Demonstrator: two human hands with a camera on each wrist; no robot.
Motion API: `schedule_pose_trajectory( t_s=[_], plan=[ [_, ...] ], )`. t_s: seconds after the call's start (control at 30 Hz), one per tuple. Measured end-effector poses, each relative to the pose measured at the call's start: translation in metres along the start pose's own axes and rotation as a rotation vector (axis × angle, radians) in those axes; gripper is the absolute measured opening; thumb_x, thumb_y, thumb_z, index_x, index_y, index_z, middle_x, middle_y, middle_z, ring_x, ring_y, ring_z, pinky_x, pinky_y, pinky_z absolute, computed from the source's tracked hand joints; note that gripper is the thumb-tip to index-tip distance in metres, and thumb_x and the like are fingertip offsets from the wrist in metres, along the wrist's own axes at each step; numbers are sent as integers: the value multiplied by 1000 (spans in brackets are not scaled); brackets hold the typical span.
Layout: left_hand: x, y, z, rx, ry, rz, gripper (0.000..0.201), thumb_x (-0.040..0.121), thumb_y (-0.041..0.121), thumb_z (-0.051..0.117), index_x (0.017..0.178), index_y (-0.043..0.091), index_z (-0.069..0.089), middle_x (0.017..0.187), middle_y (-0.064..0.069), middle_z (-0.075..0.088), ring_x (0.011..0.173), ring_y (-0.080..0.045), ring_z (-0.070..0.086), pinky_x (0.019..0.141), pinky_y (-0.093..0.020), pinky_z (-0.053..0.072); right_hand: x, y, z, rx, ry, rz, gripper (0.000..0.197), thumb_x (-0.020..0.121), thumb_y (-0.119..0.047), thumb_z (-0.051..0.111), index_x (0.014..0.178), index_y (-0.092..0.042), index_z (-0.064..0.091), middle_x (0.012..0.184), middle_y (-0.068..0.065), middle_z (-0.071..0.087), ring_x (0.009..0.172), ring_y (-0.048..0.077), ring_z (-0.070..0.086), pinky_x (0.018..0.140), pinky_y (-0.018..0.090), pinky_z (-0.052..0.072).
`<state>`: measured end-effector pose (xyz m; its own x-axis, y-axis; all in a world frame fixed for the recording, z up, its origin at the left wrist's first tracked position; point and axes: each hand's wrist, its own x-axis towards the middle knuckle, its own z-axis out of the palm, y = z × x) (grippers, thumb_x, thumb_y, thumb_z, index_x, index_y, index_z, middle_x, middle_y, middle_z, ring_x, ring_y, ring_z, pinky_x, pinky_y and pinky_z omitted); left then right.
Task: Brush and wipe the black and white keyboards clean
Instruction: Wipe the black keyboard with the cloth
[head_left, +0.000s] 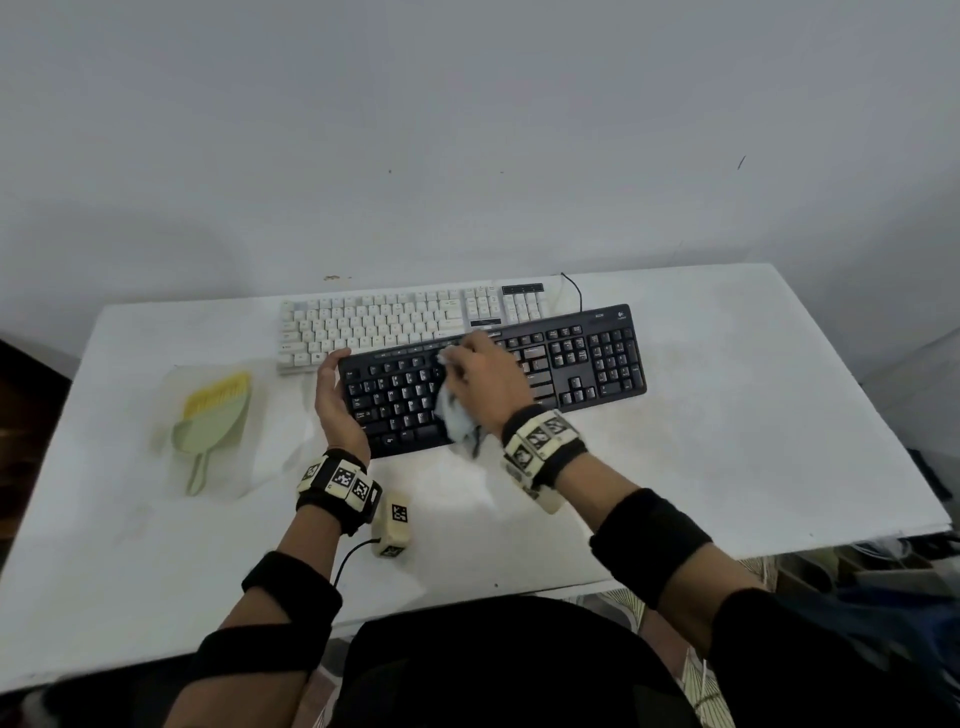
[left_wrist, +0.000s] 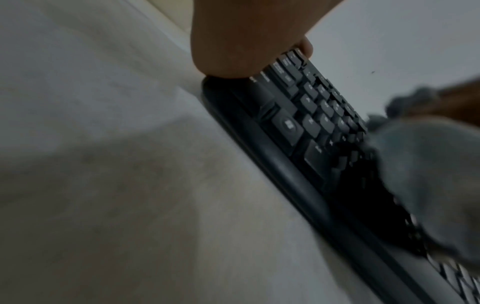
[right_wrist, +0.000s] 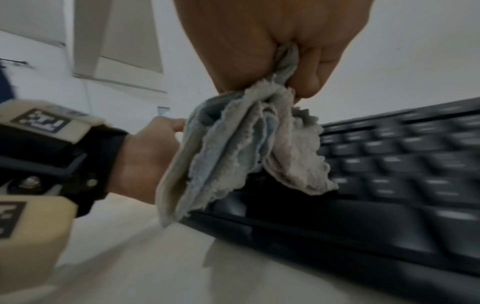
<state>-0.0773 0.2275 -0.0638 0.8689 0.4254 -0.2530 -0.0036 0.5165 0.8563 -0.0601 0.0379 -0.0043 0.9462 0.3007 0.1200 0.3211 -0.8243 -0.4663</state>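
The black keyboard (head_left: 493, 376) lies slanted across the middle of the white worktop (head_left: 727, 415), its right end further back than its left; its far edge overlaps the near edge of the white keyboard (head_left: 384, 325), which sits behind it close to the wall. The black one has dark keys with pale legends and a maker's logo at its far right corner. The white one has cream keycaps and a dark strip above its number pad; a thin black cable (head_left: 574, 291) runs from behind it.

The right hand (head_left: 488, 382) is over the left-centre keys of the black keyboard, its fingers clenched round a crumpled grey-blue cloth (head_left: 457, 415) with frayed edges; the loose end of the cloth hangs down over the keyboard's near edge. The left hand (head_left: 335, 400) grips the keyboard's left end, palm against the side and thumb curled over the far left corner.

To the right of the keyboards the worktop is bare out to its right edge, and a broad bare band runs along the near edge. On the left, well apart from the keyboards, a small green dustpan (head_left: 213, 431) lies with a yellow-bristled brush (head_left: 218, 395) nested in it, handle pointing to the near edge. Just beside the left wrist, a cream marker block (head_left: 392, 525) with a cord hangs over the worktop.
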Motion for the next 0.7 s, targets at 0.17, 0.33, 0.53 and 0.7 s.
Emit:
schedule_pose_trajectory(
  t_s=[0.17, 0.33, 0.53, 0.7],
  plan=[
    [-2, -4, -6, -32, 8, 17, 34, 103, 43, 49, 123, 23, 69, 121, -20, 67, 110, -35, 66, 96, -49, 54, 13, -66, 40, -90, -131, -222, 25, 98, -24, 63, 119, -12, 69, 112, 9, 57, 72, 24, 64, 66, 38, 60],
    [-9, -1, -3, -43, -4, 15, 34, 108, 35, 39, 117, 26, 70, 111, -14, 71, 103, -26, 68, 89, -39, 55, 12, -82, 48, -265, -272, -267, 23, 96, -20, 62, 117, -11, 67, 115, 9, 49, 74, 28, 66, 64, 44, 59],
    [-10, 5, 0, -36, 8, -24, 30, 105, 40, 45, 118, 24, 67, 108, -17, 71, 95, -30, 69, 77, -37, 59, 1, -71, 40, -324, -243, -53, 15, 92, -16, 68, 105, -8, 64, 114, 11, 49, 77, 26, 65, 70, 42, 60],
    [-9, 2, -1, -26, -19, -37, 31, 106, 41, 45, 116, 24, 69, 99, -9, 73, 90, -23, 69, 78, -34, 57, 9, -97, 47, -290, -288, -231, 18, 92, -12, 65, 109, -9, 65, 113, 8, 48, 72, 26, 64, 58, 37, 50]
  ],
)
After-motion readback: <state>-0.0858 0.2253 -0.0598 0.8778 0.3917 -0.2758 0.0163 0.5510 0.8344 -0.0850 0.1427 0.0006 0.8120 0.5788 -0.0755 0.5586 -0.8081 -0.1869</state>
